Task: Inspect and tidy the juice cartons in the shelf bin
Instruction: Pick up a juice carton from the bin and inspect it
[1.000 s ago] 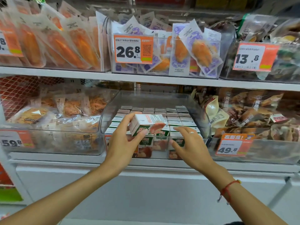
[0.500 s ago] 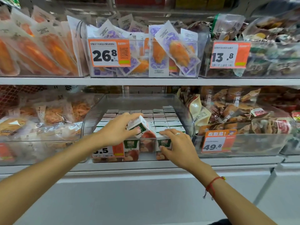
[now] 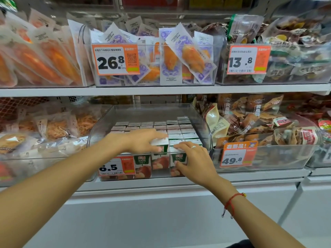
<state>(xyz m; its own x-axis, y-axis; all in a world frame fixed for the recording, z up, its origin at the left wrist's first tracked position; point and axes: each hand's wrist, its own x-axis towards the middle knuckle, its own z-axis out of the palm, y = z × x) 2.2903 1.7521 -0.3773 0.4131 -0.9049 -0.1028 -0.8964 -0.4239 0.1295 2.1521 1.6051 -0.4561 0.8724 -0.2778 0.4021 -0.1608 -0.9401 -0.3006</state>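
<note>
A clear plastic bin (image 3: 202, 120) on the lower shelf holds several rows of small green-and-white juice cartons (image 3: 179, 127) standing upright. My left hand (image 3: 141, 142) grips one carton (image 3: 160, 143) from above, thumb and fingers around it, and the carton sits down among the front row. My right hand (image 3: 193, 158) rests over the bin's front edge, fingertips on top of the front-row carton (image 3: 179, 157) to the right and thumb against the bin's front wall. A ring shows on one finger.
An orange 6.5 price tag (image 3: 116, 166) hangs on the bin's front. Neighbouring clear bins hold snack packets at left (image 3: 44, 133) and right (image 3: 265, 133), the right with a 49.8 tag. An upper shelf (image 3: 161, 90) overhangs closely. A white cabinet front lies below.
My left hand has lowered the carton from above the bin into the front row. My right hand has moved forward onto the bin's front edge and the front carton.
</note>
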